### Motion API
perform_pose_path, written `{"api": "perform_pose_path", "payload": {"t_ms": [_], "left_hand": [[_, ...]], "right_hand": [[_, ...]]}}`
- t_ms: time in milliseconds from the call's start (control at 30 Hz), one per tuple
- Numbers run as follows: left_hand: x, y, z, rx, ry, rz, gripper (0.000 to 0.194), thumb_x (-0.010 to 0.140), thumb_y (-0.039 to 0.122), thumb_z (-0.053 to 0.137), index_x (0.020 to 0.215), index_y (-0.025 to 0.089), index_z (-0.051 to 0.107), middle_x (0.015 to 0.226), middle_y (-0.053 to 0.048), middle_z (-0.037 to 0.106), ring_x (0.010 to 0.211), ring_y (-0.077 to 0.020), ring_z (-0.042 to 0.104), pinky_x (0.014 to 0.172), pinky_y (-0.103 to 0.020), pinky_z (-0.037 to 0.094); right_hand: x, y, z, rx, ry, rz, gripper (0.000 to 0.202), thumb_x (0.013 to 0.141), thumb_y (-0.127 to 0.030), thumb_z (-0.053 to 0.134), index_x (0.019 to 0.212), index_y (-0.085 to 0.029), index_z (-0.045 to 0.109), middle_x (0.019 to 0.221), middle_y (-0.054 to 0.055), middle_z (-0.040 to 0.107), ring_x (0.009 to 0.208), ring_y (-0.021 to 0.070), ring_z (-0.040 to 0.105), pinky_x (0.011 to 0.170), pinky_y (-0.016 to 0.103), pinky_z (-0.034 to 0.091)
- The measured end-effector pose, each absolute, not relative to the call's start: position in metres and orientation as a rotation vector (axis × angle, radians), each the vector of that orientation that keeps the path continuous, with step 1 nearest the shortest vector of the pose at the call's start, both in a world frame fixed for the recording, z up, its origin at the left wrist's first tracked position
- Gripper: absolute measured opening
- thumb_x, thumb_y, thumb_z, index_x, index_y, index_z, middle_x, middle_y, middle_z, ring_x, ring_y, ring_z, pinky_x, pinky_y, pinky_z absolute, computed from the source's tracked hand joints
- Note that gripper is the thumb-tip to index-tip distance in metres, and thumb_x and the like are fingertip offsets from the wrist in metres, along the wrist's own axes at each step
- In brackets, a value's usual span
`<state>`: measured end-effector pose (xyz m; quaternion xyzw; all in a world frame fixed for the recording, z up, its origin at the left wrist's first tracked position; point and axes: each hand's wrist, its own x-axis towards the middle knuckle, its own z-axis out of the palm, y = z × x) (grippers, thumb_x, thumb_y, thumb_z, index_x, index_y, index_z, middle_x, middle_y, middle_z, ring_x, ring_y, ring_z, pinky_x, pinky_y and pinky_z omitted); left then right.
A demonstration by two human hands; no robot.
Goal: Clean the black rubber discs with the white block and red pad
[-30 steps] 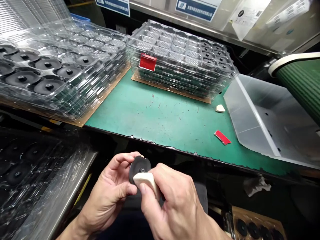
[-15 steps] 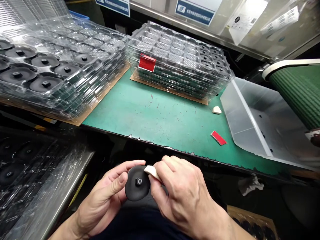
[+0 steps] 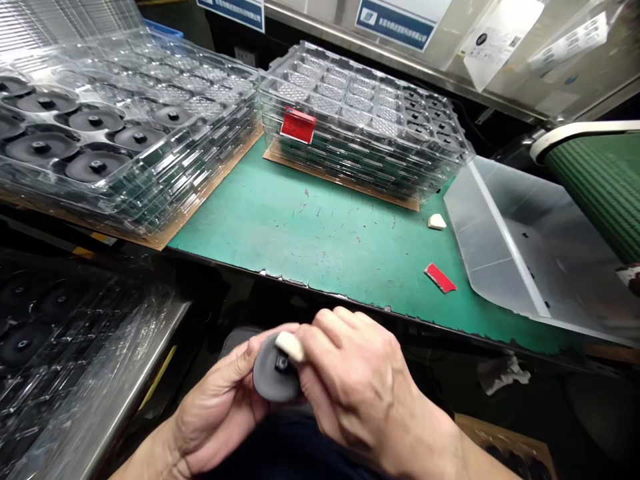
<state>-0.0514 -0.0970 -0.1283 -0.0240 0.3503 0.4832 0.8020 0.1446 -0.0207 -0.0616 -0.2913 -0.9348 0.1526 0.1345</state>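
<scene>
A round black disc (image 3: 273,380) with a small raised hub at its middle is in my left hand (image 3: 220,400), thumb and fingers closed round its left side and edge. My right hand (image 3: 355,380) pinches a small cream-white block (image 3: 290,345), which lies against the disc's face just above the hub. The right fingers also come close to the disc's right edge, where they hide part of it. Both hands are low in front of me, below the front edge of the green table (image 3: 295,233).
Clear plastic trays (image 3: 200,153) with black discs are stacked at left, another tray stack (image 3: 360,140) with a red label (image 3: 299,125) behind. A second white block (image 3: 437,221) and a red strip (image 3: 440,277) lie near a translucent bin (image 3: 500,247). A green conveyor (image 3: 595,180) stands right.
The white block has moved from the disc's upper right edge inward over its face, close to the hub. My left thumb has shifted up to the rim, and the disc has tilted.
</scene>
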Motion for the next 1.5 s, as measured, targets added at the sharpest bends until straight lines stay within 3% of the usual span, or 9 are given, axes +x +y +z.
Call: {"api": "perform_pose_path", "payload": {"t_ms": [167, 300, 433, 733, 900, 1033, 1233, 1367, 1500], "left_hand": [[-0.054, -0.09, -0.129, -0.033, 0.807, 1.07, 0.031, 0.095, 0.039, 0.085, 0.12, 0.02, 0.085, 0.105, -0.007, 0.088, 0.092, -0.0191, 0.079, 0.083, -0.028, 0.068], [-0.047, -0.098, -0.137, -0.032, 0.756, 0.9, 0.033, 0.095, 0.043, 0.083, 0.092, 0.011, 0.086, 0.08, -0.013, 0.083, 0.068, -0.026, 0.077, 0.062, -0.045, 0.071], [-0.042, -0.105, -0.142, -0.099, 0.688, 0.86, 0.04, 0.089, 0.05, 0.088, 0.096, 0.011, 0.087, 0.082, -0.014, 0.084, 0.066, -0.0267, 0.079, 0.06, -0.042, 0.07], [-0.053, -0.094, -0.133, -0.12, 0.803, 1.117, 0.036, 0.091, 0.038, 0.09, 0.124, 0.026, 0.084, 0.114, -0.002, 0.088, 0.098, -0.0167, 0.079, 0.09, -0.028, 0.065], [-0.049, -0.095, -0.137, -0.044, 0.803, 0.961, 0.03, 0.092, 0.04, 0.088, 0.105, 0.014, 0.087, 0.092, -0.01, 0.086, 0.075, -0.023, 0.078, 0.067, -0.036, 0.068], [-0.039, -0.098, -0.141, -0.053, 0.724, 0.803, 0.045, 0.09, 0.053, 0.086, 0.086, 0.009, 0.085, 0.067, -0.012, 0.078, 0.051, -0.0237, 0.073, 0.046, -0.035, 0.062], [-0.045, -0.094, -0.137, -0.006, 0.771, 1.129, 0.037, 0.086, 0.035, 0.095, 0.121, 0.032, 0.084, 0.118, 0.0, 0.086, 0.107, -0.0169, 0.079, 0.098, -0.028, 0.063], [-0.045, -0.095, -0.135, 0.096, 0.834, 1.195, 0.057, 0.072, 0.015, 0.103, 0.124, 0.027, 0.083, 0.115, -0.005, 0.086, 0.102, -0.0187, 0.079, 0.093, -0.024, 0.062], [-0.047, -0.095, -0.13, 0.143, 0.86, 1.237, 0.055, 0.074, 0.016, 0.102, 0.123, 0.032, 0.082, 0.125, -0.002, 0.085, 0.109, -0.0186, 0.078, 0.094, -0.022, 0.061]], "right_hand": [[0.148, -0.033, -0.071, -1.107, -2.552, 0.568, 0.022, 0.104, -0.018, 0.053, 0.082, -0.022, 0.048, 0.078, -0.002, 0.049, 0.067, 0.0157, 0.04, 0.066, 0.037, 0.031], [0.146, -0.024, -0.062, -0.911, -2.758, 0.487, 0.015, 0.105, -0.021, 0.054, 0.09, -0.021, 0.055, 0.088, 0.001, 0.056, 0.076, 0.0189, 0.043, 0.069, 0.039, 0.033], [0.146, -0.01, -0.053, -0.623, -2.956, 0.4, 0.012, 0.101, -0.025, 0.064, 0.111, -0.021, 0.06, 0.099, 0.002, 0.058, 0.082, 0.0214, 0.042, 0.071, 0.042, 0.034], [0.153, -0.029, -0.069, -0.941, -2.686, 0.625, 0.017, 0.104, -0.019, 0.054, 0.087, -0.021, 0.055, 0.083, 0.0, 0.054, 0.073, 0.0181, 0.043, 0.069, 0.039, 0.033], [0.152, -0.025, -0.065, -0.95, -2.771, 0.54, 0.018, 0.108, -0.021, 0.053, 0.09, -0.021, 0.054, 0.088, 0.0, 0.055, 0.076, 0.0186, 0.043, 0.072, 0.039, 0.033], [0.146, -0.014, -0.056, -0.589, -2.952, 0.426, 0.021, 0.103, -0.033, 0.066, 0.118, -0.02, 0.061, 0.102, 0.002, 0.061, 0.084, 0.0208, 0.045, 0.073, 0.041, 0.033], [0.145, -0.026, -0.068, -1.035, -2.646, 0.593, 0.024, 0.104, -0.019, 0.052, 0.081, -0.022, 0.048, 0.075, -0.002, 0.05, 0.065, 0.0156, 0.041, 0.064, 0.037, 0.03], [0.133, -0.038, -0.07, -1.159, -2.274, 1.044, 0.026, 0.103, -0.023, 0.051, 0.078, -0.023, 0.043, 0.07, -0.005, 0.049, 0.058, 0.011, 0.041, 0.059, 0.031, 0.03], [0.13, -0.039, -0.065, -1.08, -2.249, 1.068, 0.022, 0.1, -0.019, 0.053, 0.08, -0.023, 0.043, 0.076, -0.004, 0.05, 0.064, 0.0111, 0.043, 0.063, 0.03, 0.032]]}}
